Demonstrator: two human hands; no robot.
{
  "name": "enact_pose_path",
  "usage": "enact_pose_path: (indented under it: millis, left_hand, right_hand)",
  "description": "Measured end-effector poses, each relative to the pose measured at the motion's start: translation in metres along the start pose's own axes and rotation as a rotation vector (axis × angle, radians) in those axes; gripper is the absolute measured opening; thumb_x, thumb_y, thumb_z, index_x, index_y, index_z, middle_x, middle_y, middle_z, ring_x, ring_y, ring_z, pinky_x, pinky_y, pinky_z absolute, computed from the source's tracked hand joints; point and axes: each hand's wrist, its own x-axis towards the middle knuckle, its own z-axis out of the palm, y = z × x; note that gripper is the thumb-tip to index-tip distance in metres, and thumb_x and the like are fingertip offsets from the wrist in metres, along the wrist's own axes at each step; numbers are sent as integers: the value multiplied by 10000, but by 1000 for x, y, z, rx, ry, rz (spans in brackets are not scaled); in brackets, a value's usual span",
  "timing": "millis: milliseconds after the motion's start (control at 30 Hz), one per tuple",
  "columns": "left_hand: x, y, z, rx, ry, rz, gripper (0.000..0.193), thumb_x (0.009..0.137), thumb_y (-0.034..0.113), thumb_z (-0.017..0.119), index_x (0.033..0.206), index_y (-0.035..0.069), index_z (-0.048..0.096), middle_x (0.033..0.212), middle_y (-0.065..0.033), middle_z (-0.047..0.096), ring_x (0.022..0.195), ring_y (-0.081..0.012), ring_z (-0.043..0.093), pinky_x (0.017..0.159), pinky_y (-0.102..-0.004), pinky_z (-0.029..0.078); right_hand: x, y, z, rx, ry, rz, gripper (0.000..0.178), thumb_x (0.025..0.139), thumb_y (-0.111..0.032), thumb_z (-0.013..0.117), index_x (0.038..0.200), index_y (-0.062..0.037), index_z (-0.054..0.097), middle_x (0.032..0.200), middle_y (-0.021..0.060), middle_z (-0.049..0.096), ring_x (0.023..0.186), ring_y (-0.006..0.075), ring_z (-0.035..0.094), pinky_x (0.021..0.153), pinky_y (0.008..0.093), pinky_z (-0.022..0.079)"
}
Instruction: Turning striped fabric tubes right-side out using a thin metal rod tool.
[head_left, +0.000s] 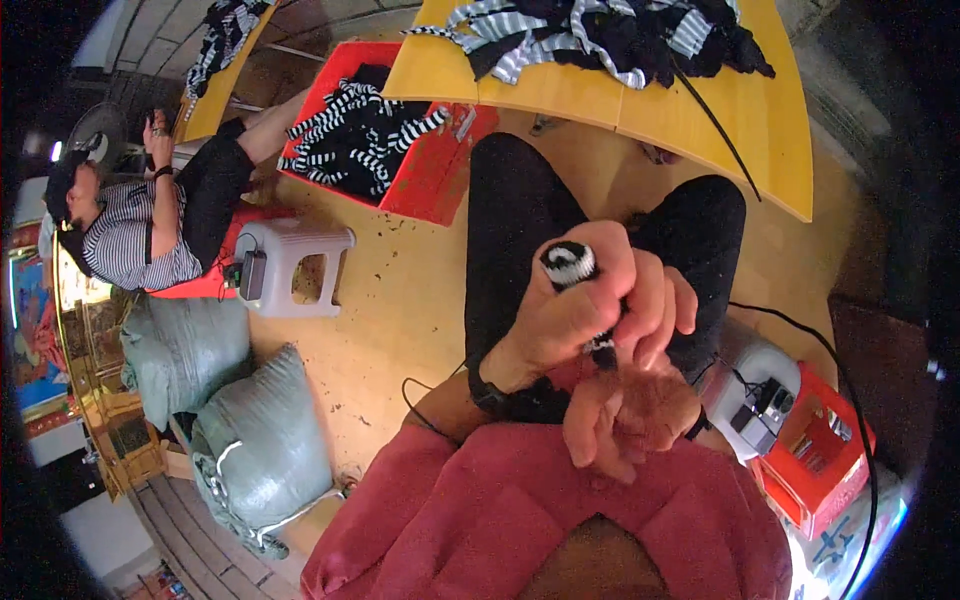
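My left hand (590, 305) is raised over my lap, its fingers wrapped round a rolled black-and-white striped knit piece (570, 264). One rounded end of the knit sticks up above the thumb, and a dark bit shows below the fist. Just under it is my right hand (640, 412), its fingers loosely bent, apart and pointing down toward my red shirt. I see nothing between those fingers, though part of the palm is hidden. Whether the right hand touches the knit's lower end, I cannot tell.
Ahead, a yellow table (560, 95) bears a heap of striped knits (600, 40). A red crate (430, 190) of similar pieces stands left of it. Another person (150, 225) sits at far left by a grey stool (295, 268). Stuffed sacks (262, 440) lie left; a cable (850, 370) curves at right.
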Motion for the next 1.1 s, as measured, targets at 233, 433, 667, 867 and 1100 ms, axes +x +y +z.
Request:
enact_pose_path:
  millis: [233, 433, 667, 867, 1100]
  left_hand:
    - [-12, -7, 13, -26, 57, -150, 226, 824, 148, 612, 698, 72, 441, 583, -36, 500, 581, -167, 500, 701, -381, 423]
    - [14, 20, 4, 140, 259, -137, 152, 779, 83, 647, 814, 42, 505, 740, -115, 561, 689, -194, 559, 651, -344, 467]
    - [18, 22, 8, -87, 187, -227, 291, 891, 278, 536, 692, 88, 440, 507, -17, 420, 425, -136, 447, 577, -324, 431]
    - [12, 7, 17, -44, 79, -56, 270, 892, 232, 528, 689, 81, 434, 516, -24, 432, 471, -164, 494, 647, -393, 430]
    - [0, 1, 20, -24, 166, -152, 196, 846, 96, 562, 684, 48, 464, 591, -56, 510, 585, -184, 541, 698, -392, 447]
  right_hand:
    - [5, -3, 10, 68, 150, -28, 425, 753, -197, 640, 1050, 65, 486, 908, 198, 561, 609, 162, 565, 470, 208, 417]
    - [4, -9, 25, -57, 432, -143, 690, 737, -246, 658, 1267, 3, 293, 871, 262, 552, 445, 201, 508, 367, 238, 394]
    - [12, -2, 30, -82, 424, -186, 799, 766, -247, 643, 1338, -12, 137, 873, 281, 556, 432, 203, 510, 363, 243, 377]
    - [8, 10, 1, 124, -117, -46, 498, 775, -218, 631, 1107, 107, 454, 852, 166, 589, 513, 159, 537, 479, 187, 410]
    - [18, -9, 13, 11, 78, -85, 484, 759, -255, 564, 1036, 133, 486, 790, 142, 585, 482, 147, 529, 427, 184, 376]
